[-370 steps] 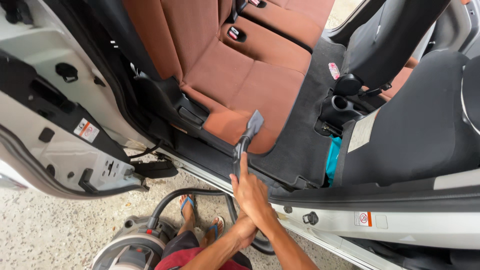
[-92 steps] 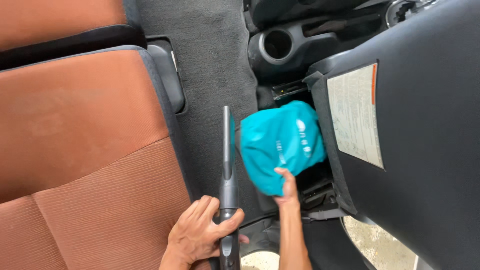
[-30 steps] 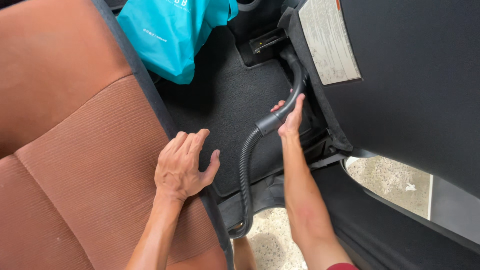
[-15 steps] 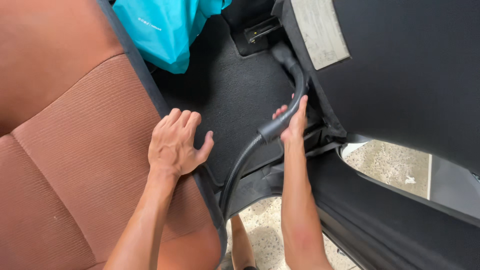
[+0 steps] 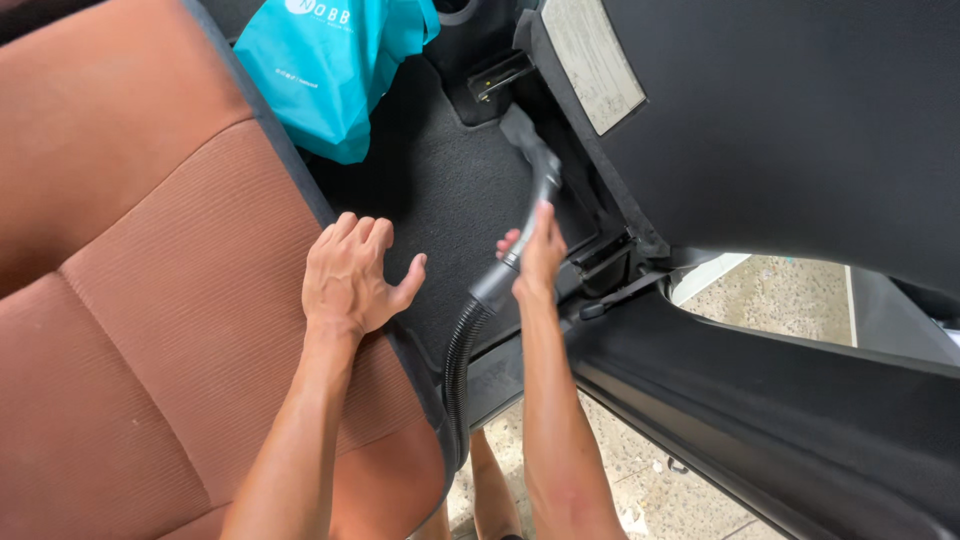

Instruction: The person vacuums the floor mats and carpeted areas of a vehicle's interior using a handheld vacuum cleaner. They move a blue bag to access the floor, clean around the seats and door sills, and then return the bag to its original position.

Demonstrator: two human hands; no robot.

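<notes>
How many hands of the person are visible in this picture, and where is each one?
2. The left hand lies flat on the edge of the brown seat. The right hand grips the vacuum hose over the floor mat.

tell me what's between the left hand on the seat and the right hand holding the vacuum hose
Only bare dark floor carpet, in the head view. The left hand rests on the brown seat edge; the right hand grips the vacuum hose.

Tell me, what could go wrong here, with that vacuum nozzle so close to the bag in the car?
1. The thin teal plastic bag lies on the dark floor carpet just beyond the black vacuum nozzle; suction might pull it in.
2. The right hand works beside the black seat rail bracket, so knuckles could scrape.
3. The ribbed grey hose bends over the sill and might kink.
</notes>
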